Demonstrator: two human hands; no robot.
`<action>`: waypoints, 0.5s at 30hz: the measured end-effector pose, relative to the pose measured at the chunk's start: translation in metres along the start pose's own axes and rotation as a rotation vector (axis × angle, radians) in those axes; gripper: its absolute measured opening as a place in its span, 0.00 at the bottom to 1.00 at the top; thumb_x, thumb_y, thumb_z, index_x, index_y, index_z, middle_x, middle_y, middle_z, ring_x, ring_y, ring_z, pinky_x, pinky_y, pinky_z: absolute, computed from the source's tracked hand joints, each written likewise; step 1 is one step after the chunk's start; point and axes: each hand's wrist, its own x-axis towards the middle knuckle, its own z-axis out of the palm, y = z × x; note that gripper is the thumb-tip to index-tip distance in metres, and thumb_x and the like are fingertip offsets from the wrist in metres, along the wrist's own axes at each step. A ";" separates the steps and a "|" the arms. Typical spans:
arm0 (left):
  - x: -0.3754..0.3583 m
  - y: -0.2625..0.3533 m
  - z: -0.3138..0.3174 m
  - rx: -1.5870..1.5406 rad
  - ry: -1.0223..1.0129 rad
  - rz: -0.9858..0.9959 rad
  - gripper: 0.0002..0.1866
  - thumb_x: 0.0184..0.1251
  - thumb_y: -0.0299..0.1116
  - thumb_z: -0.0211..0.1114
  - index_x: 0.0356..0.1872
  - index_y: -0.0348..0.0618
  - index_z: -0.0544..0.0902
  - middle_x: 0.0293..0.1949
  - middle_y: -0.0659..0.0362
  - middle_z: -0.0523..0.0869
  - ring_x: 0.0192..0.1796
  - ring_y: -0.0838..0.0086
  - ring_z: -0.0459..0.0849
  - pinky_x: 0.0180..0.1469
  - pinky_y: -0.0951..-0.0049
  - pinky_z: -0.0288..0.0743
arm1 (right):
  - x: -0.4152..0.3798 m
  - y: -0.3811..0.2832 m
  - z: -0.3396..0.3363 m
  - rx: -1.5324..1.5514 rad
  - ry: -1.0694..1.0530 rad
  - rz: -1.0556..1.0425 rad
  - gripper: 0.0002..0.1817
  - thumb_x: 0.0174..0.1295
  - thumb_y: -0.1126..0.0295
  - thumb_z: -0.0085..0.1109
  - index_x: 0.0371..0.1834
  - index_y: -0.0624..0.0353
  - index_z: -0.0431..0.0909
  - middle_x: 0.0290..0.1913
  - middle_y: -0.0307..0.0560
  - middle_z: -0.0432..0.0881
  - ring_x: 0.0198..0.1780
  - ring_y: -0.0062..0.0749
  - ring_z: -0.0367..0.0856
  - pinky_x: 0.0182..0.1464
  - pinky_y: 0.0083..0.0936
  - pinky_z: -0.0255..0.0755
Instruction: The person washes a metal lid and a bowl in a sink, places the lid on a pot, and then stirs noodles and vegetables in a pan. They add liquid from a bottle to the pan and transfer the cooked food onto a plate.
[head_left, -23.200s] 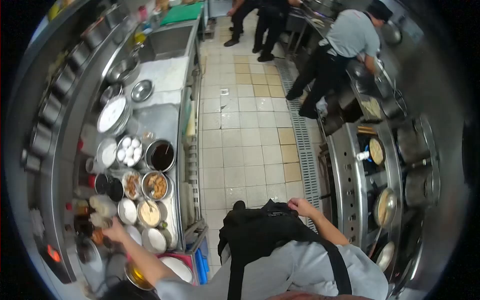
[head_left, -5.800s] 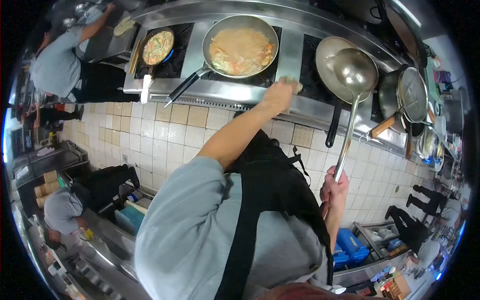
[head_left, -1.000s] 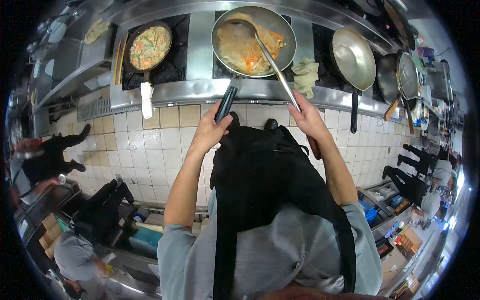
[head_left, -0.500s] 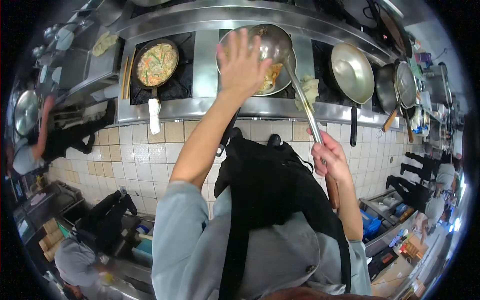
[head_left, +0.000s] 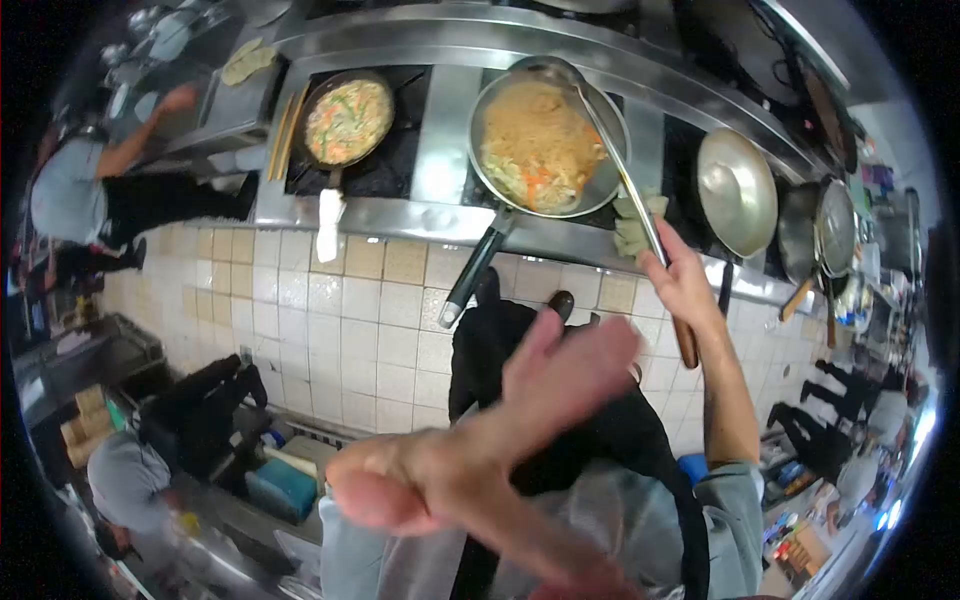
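My right hand (head_left: 682, 275) grips the long metal handle of a ladle (head_left: 622, 165) just above its wooden end. Its bowl rests at the far rim of a wide frying pan (head_left: 612, 188). In that pan lie shredded vegetables with orange strips, partly covered by a tan layer (head_left: 540, 115). The pan's black handle (head_left: 477, 268) sticks out over the stove's front edge, and neither hand touches it. My left hand (head_left: 540, 400) is raised close to the camera in front of my body. Motion blur smears its fingers, and I see nothing held in it.
A smaller pan of mixed vegetables (head_left: 348, 122) stands on the left burner, its handle wrapped in white cloth (head_left: 330, 225). Chopsticks (head_left: 285, 135) lie beside it. At right are a pale pan (head_left: 737, 190) and a folded cloth (head_left: 632, 222). Other people (head_left: 75, 190) stand around the kitchen.
My left hand has pulled back from above the pan toward the camera. The ladle bowl has shifted to the far rim, uncovering the food, which now shows a tan layer.
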 end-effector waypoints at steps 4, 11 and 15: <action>0.012 0.000 0.030 -0.164 0.054 0.132 0.59 0.65 0.78 0.10 0.37 0.47 0.91 0.77 0.29 0.52 0.83 0.45 0.37 0.78 0.46 0.12 | 0.034 0.003 -0.010 -0.458 -0.070 -0.300 0.31 0.65 0.71 0.59 0.74 0.51 0.66 0.53 0.62 0.82 0.44 0.62 0.84 0.47 0.49 0.80; 0.001 -0.015 0.002 -0.064 -0.015 0.096 0.57 0.67 0.75 0.07 0.40 0.56 0.92 0.75 0.32 0.59 0.82 0.43 0.47 0.79 0.44 0.15 | -0.024 0.026 -0.080 -0.493 -0.106 -0.134 0.32 0.65 0.76 0.58 0.75 0.49 0.66 0.48 0.59 0.82 0.48 0.60 0.82 0.50 0.46 0.76; -0.034 -0.041 -0.061 1.010 0.709 -0.425 0.28 0.77 0.48 0.59 0.63 0.31 0.77 0.64 0.42 0.79 0.68 0.56 0.76 0.72 0.59 0.66 | -0.075 0.023 -0.124 -0.481 -0.003 -0.154 0.32 0.63 0.80 0.59 0.73 0.52 0.70 0.49 0.61 0.83 0.49 0.60 0.82 0.52 0.42 0.75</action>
